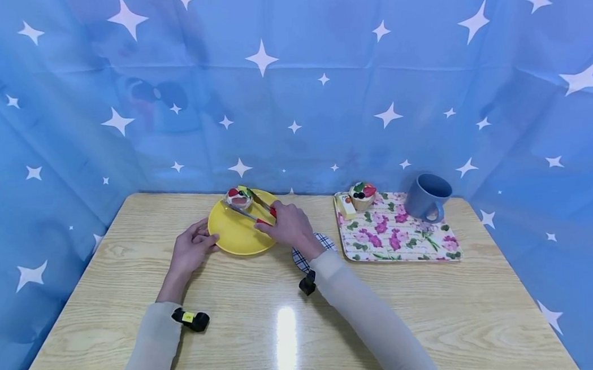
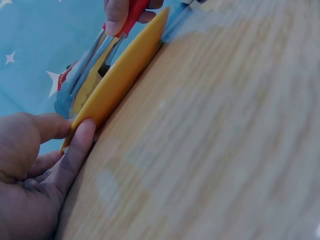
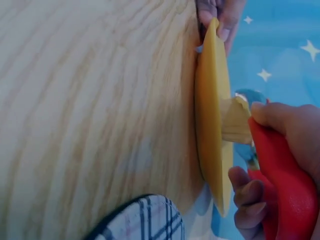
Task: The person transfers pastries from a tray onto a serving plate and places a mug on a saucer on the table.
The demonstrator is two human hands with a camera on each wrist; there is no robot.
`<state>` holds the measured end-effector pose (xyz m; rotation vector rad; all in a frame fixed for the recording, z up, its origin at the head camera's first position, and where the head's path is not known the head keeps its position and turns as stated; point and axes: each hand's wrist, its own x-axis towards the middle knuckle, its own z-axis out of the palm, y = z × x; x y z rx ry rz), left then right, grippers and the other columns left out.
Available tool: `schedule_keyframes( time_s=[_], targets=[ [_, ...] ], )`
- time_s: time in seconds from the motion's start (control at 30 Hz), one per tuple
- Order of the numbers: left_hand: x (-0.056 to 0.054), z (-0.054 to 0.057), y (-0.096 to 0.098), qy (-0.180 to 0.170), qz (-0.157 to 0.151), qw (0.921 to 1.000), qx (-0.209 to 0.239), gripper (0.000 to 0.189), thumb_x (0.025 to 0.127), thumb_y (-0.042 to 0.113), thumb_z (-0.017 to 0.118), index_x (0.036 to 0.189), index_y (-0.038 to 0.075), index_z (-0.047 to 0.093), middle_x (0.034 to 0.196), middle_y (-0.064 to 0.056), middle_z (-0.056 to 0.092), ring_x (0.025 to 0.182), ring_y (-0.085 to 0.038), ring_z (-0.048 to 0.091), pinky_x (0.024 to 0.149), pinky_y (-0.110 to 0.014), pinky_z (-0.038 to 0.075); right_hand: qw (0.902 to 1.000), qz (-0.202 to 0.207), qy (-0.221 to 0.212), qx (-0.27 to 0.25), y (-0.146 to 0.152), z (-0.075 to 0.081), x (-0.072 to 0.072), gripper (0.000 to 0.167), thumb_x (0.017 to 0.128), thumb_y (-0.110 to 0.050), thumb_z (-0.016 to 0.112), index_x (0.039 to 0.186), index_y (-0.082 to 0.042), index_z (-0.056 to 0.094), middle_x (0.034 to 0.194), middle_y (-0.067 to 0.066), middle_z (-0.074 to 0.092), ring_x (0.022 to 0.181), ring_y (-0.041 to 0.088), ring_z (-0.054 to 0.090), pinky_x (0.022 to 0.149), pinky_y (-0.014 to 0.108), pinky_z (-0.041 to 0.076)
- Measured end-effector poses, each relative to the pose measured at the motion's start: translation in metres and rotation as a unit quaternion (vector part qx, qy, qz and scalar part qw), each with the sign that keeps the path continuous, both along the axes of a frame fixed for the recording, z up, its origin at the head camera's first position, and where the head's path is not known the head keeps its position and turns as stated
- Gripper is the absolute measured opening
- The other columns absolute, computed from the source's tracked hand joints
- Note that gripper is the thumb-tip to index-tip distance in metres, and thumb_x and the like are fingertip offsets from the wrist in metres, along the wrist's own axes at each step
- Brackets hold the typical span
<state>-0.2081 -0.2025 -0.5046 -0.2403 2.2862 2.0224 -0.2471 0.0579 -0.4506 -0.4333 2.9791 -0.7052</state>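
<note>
A round yellow plate [image 1: 240,240] lies on the wooden table, left of centre. My left hand [image 1: 190,249] pinches its left rim between thumb and fingers, as the left wrist view shows closely. My right hand [image 1: 293,226] grips red-handled tongs [image 3: 285,175] over the plate's right side. The metal arms of the tongs reach to either side of a small fruit-topped tart [image 1: 239,200] at the plate's back edge. Its pale, fluted base [image 3: 236,120] sits at the plate's surface in the right wrist view. Red and dark fruit shows on top.
Under my right wrist lies a plaid round coaster [image 1: 325,242]. To the right, a floral tray [image 1: 382,245] carries another fruit-topped tart [image 1: 362,197], a small cake piece [image 1: 346,208] and a blue-grey mug [image 1: 420,200]. A blue star-patterned curtain [image 1: 324,132] hangs behind the table.
</note>
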Motion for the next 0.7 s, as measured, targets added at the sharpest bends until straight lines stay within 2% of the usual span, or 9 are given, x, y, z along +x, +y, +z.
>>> schedule_keyframes(
  time_s=[0.3, 0.7],
  targets=[
    [-0.001, -0.006, -0.001, 0.001, 0.002, 0.9999, -0.012, 0.064, 0.099, 0.009, 0.067, 0.157, 0.008, 0.04, 0.108, -0.007, 0.053, 0.077, -0.003, 0.067, 0.079, -0.023, 0.068, 1.0, -0.002, -0.006, -0.007, 0.007, 0.004, 0.001, 0.058, 0.089, -0.063, 0.071, 0.106, -0.008, 0.062, 0.067, 0.001, 0.048, 0.055, 0.016, 0.046, 0.044, 0.025, 0.031],
    [-0.001, -0.006, -0.001, 0.008, -0.006, 0.9999, -0.01, 0.064, 0.099, 0.009, 0.066, 0.157, 0.01, 0.041, 0.108, -0.006, 0.053, 0.077, -0.003, 0.067, 0.079, -0.024, 0.068, 0.9997, 0.003, -0.002, -0.026, 0.011, 0.007, 0.009, 0.061, 0.09, -0.063, 0.07, 0.108, -0.005, 0.063, 0.064, 0.001, 0.046, 0.052, 0.015, 0.04, 0.043, 0.026, 0.029]
  ],
)
